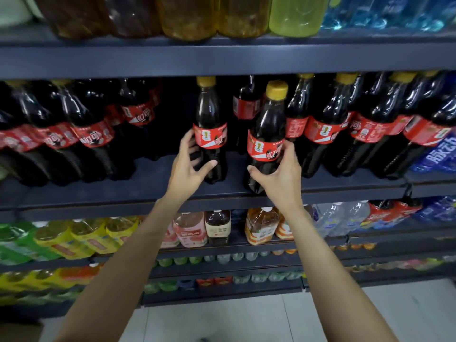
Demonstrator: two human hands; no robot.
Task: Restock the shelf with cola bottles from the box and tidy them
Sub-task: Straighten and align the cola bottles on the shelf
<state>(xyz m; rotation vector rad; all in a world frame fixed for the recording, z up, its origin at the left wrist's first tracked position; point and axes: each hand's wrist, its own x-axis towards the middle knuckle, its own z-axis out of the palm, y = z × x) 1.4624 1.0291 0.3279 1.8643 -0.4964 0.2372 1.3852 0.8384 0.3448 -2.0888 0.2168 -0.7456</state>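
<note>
My right hand (278, 169) grips a yellow-capped, red-labelled dark plastic cola bottle (267, 134); my left hand (190, 166), fingers loose, cups its twin (211, 124). Best seat both upright, labels forward.

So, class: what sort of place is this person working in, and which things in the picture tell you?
Most likely a shop's drinks aisle. Tiered dark shelves hold rows of identical cola bottles, with other bottled drinks below, and both hands, left hand and right hand, are at bottles.
</note>
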